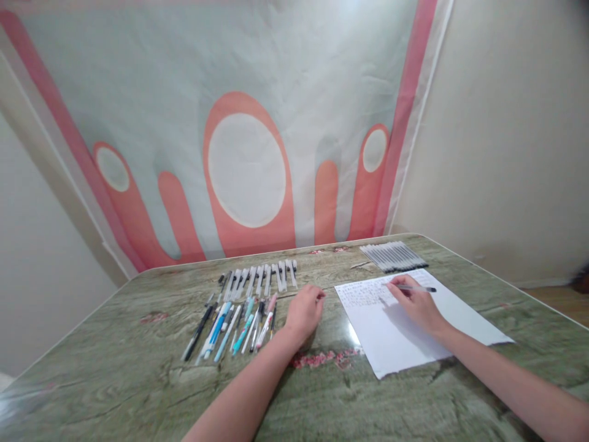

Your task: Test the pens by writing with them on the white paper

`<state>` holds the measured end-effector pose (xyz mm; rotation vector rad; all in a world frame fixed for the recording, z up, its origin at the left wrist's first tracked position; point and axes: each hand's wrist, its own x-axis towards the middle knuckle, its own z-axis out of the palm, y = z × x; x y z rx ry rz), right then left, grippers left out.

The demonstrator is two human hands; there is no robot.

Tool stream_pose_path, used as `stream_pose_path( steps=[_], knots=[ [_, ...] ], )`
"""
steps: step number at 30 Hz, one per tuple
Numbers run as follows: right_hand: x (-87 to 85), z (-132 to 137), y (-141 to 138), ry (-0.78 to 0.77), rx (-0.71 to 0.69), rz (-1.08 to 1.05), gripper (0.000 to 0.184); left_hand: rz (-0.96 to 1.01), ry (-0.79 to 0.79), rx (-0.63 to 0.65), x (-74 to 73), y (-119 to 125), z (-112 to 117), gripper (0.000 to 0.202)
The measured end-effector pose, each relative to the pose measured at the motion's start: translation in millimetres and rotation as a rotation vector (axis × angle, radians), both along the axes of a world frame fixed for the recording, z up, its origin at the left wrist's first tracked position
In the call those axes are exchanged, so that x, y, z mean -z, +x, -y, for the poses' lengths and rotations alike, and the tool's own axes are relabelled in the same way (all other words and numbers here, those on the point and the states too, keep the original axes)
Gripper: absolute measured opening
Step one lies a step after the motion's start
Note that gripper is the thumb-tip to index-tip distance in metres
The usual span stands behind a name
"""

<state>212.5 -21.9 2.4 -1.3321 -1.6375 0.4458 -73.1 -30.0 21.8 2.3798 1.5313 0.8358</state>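
My right hand point(411, 301) is closed around a pen point(421, 288) with a clear barrel and a dark end. Its writing end is at the sheet of white paper point(414, 337), beside rows of small dark handwriting on the upper part. My left hand point(304, 314) rests on the table left of the sheet, fingers curled in; whatever they may hold is hidden. Close by on its left lie several loose pens point(230, 331) in blue, teal, pink, white and black. Behind those is a row of white-and-clear pens or caps point(257, 279), too small to tell.
A neat row of clear pens with dark ends point(393, 256) lies beyond the paper at the back right. The wood-patterned table point(115, 362) has its far edge near a wall hanging point(248, 61) with orange shapes. A plain wall point(483, 153) stands to the right.
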Motion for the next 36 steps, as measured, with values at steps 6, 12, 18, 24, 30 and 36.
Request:
stream_pose_path(
  steps=[6, 12, 18, 24, 30, 36],
  knots=[
    [-17.7, 3, -48, -0.132, -0.224, -0.065, 0.026, 0.026, -0.099, -0.197, 10.2, -36, -27, 0.009],
    [-17.4, -7, -120, -0.264, -0.266, -0.447, 0.027, -0.007, -0.111, -0.143, 17.4, -34, -27, 0.008],
    [0.1, -12, -151, -0.247, -0.178, -0.61, 0.026, -0.054, -0.079, -0.145, 21.3, -31, -23, 0.009],
    [4.3, -7, -146, -0.233, -0.192, -0.62, 0.028, 0.293, -0.22, -0.137, 15.5, -22, -24, 0.013],
    [-6.6, 12, -145, -0.024, -0.236, -0.408, 0.024, 1.447, -0.806, -0.089, 11.8, -6, -24, 0.015],
    [-10.9, 19, -146, 0.083, -0.264, -0.228, 0.018, 1.615, -0.915, -0.073, 14.5, -7, -25, 0.014]
  ],
)
